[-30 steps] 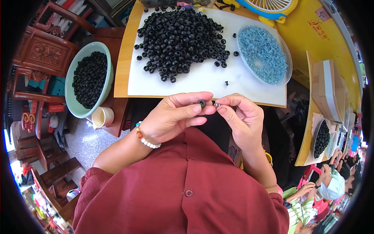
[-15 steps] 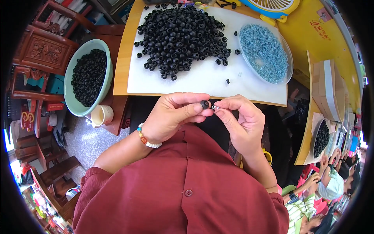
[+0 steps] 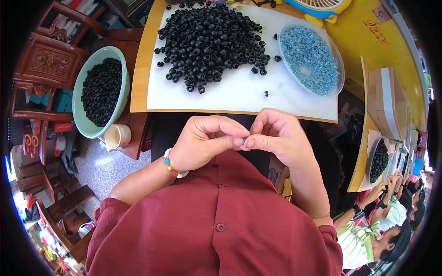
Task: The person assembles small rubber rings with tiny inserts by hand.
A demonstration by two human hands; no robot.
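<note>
My left hand (image 3: 209, 138) and my right hand (image 3: 276, 138) meet fingertip to fingertip in front of my shirt, just off the table's near edge. Both are closed in a pinch. Only a dark sliver of the small black piece shows between the thumbs and fingers; what else is pinched there is hidden. Beyond the hands, a large heap of round black hollow pieces (image 3: 212, 41) covers much of the white sheet (image 3: 230, 99). To its right stands a clear round tray (image 3: 340, 83) of small pale-blue transparent pieces (image 3: 308, 60). One small black piece (image 3: 266, 94) lies alone nearer me.
Left of the table, a pale green basin (image 3: 125, 87) holds more black pieces, beside a cream cup (image 3: 117, 136). A blue and yellow fan (image 3: 322, 9) stands at the back. At right are a cardboard box (image 3: 384, 101), a dish of black pieces (image 3: 378, 161) and several people (image 3: 363, 239).
My fingertips have come together, covering the black piece my left hand held and the small shiny clear piece in my right. The view has shifted slightly.
</note>
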